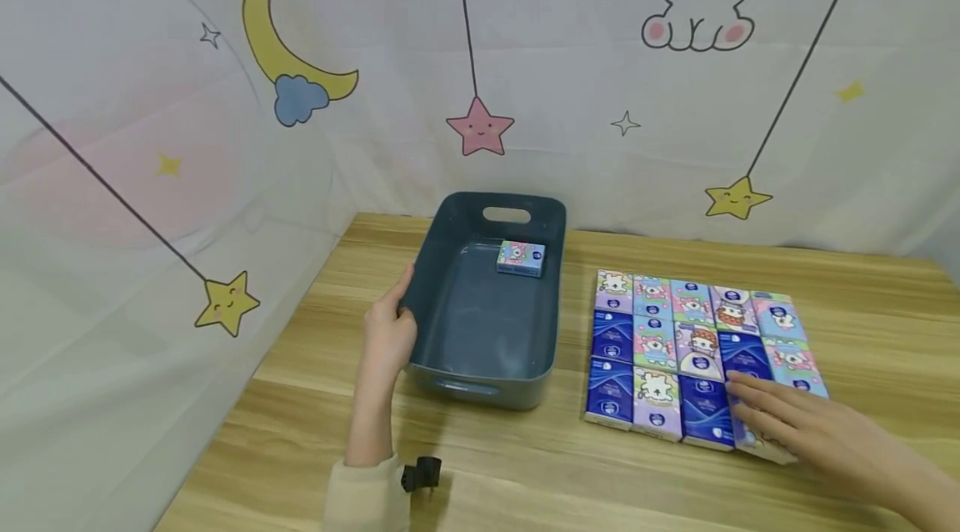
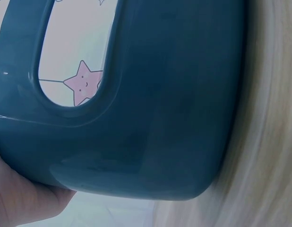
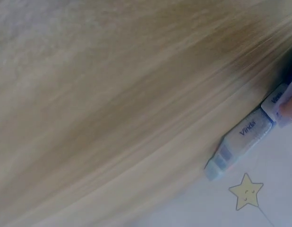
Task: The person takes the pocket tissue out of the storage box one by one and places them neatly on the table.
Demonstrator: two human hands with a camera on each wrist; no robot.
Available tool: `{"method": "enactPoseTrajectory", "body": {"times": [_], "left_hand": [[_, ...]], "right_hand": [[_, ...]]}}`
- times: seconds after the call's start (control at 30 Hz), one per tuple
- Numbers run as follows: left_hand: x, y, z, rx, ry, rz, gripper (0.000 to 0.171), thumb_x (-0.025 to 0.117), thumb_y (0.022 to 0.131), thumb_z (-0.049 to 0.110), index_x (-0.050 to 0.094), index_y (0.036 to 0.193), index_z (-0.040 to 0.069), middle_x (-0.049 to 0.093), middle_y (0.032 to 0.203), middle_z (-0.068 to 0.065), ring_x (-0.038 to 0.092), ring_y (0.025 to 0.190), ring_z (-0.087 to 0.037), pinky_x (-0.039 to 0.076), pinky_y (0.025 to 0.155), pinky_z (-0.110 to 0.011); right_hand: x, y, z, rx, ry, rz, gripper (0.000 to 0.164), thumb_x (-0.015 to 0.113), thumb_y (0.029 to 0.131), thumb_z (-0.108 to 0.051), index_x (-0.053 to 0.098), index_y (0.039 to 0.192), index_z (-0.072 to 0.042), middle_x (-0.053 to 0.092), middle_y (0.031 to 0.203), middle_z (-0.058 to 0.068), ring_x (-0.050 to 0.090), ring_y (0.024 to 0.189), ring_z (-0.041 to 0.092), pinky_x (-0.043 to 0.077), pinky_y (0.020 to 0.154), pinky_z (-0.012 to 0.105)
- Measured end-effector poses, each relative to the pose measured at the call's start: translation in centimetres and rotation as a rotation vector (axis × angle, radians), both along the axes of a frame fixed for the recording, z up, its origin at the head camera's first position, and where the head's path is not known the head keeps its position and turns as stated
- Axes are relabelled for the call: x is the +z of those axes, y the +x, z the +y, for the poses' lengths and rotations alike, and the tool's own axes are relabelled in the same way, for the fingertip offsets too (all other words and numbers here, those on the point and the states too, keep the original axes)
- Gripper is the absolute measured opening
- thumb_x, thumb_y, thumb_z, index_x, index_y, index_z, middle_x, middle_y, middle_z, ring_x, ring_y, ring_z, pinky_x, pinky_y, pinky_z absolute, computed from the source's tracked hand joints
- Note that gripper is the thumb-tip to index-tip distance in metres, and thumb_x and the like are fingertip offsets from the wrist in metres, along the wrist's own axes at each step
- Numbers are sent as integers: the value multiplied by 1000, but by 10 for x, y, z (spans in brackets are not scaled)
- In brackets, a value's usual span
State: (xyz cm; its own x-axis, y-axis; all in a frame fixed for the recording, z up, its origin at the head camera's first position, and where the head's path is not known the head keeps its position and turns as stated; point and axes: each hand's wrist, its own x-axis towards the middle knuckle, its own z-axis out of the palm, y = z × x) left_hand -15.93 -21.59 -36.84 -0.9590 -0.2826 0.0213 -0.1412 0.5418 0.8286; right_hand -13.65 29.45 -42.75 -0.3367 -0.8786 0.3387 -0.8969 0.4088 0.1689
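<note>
My left hand [image 1: 390,332] lies along the outer left wall of a dark teal plastic bin [image 1: 480,390], its fingers straight and pressed to the side near the rim. The left wrist view shows part of this hand against the bin's wall. One small tissue pack [image 1: 521,258] with a cartoon print lies inside, near the far end. At the near right corner of a block of tissue packs [image 1: 656,399], my right hand [image 1: 806,424] grips a purple tissue pack [image 1: 757,440], which is slightly tilted. The thumb is hidden in the head view.
The other packs lie side by side in rows, some plain dark blue, others pastel with cartoon animals. A wooden table [image 1: 525,482] carries everything. Behind it hangs a white cloth [image 1: 585,173] printed with stars, a moon and a rabbit.
</note>
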Motion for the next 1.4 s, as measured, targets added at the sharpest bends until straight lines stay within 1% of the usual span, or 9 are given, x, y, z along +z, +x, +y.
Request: {"method": "enactPoseTrajectory", "body": {"times": [0.23, 0.33, 0.63, 0.77, 0.93, 1.03, 1.13, 1.27, 1.4], "left_hand": [[1, -1, 0, 1, 6, 0, 66, 34, 87, -5, 38, 148, 19, 40, 152, -7, 38, 63, -20, 41, 70, -33], [1, -1, 1, 2, 2, -1, 66, 35, 87, -6, 38, 148, 19, 40, 152, -6, 29, 57, -17, 36, 60, -29], [1, -1, 1, -1, 3, 3, 66, 35, 86, -5, 39, 147, 19, 41, 151, -5, 26, 52, -14, 34, 56, -28], [1, -1, 1, 2, 6, 1, 65, 35, 87, -5, 38, 147, 20, 40, 151, -6, 26, 52, -15, 34, 56, -28], [1, -1, 1, 0, 4, -6, 66, 35, 87, -5, 38, 148, 20, 40, 152, -7, 28, 54, -15, 34, 57, -29], [1, -1, 0, -1, 12, -13, 66, 34, 88, -5, 37, 148, 21, 38, 152, -7, 25, 50, -14, 34, 56, -28], [0, -1, 0, 1, 18, -14, 66, 34, 88, -5, 36, 148, 21, 38, 153, -7, 26, 50, -14, 35, 56, -28], [0, -1, -1, -2, 19, -12, 66, 34, 88, -5, 37, 148, 21, 38, 153, -7, 26, 52, -14, 35, 57, -29], [-1, -1, 0, -6, 16, -18, 66, 34, 88, -5, 36, 148, 21, 38, 152, -6, 24, 49, -13, 35, 56, -28]], "right_hand": [[-1, -1, 3, 29, 42, 36, 55, 11, 105, -32, 56, 130, -13, 39, 154, 3, 11, 150, 13, 1, 121, 20], [-1, -2, 5, 39, 59, 55, 52, 13, 105, -30, 55, 132, -14, 38, 154, 4, 12, 150, 15, 2, 121, 22], [-4, -2, 8, 9, 88, 73, 54, 8, 105, -27, 46, 141, -17, 18, 162, 1, 7, 151, 16, -2, 122, 24], [-5, -2, 8, -20, 71, 60, 56, 6, 104, -23, 49, 138, -16, 22, 161, 0, 8, 151, 16, -1, 122, 25], [-4, 1, 5, -92, 17, 9, 59, 5, 102, -24, 54, 133, -12, 40, 152, 2, 10, 150, 11, 0, 121, 21], [-1, 5, 4, -143, -31, -58, 55, 14, 103, -30, 55, 133, -10, 50, 143, 4, 12, 148, 4, 2, 119, 15], [3, 12, 3, -219, -36, -142, 43, 43, 99, -30, 52, 137, -12, 51, 141, 4, 10, 146, -3, 1, 116, 10], [4, 23, -1, -383, 24, -232, 70, 71, 82, -40, 44, 145, -25, 49, 144, -2, -2, 141, -14, -8, 108, 2], [0, 26, -3, -438, 21, -252, 81, 73, 75, -54, 43, 145, -27, 50, 142, -3, -4, 139, -17, -9, 106, 1]]}}
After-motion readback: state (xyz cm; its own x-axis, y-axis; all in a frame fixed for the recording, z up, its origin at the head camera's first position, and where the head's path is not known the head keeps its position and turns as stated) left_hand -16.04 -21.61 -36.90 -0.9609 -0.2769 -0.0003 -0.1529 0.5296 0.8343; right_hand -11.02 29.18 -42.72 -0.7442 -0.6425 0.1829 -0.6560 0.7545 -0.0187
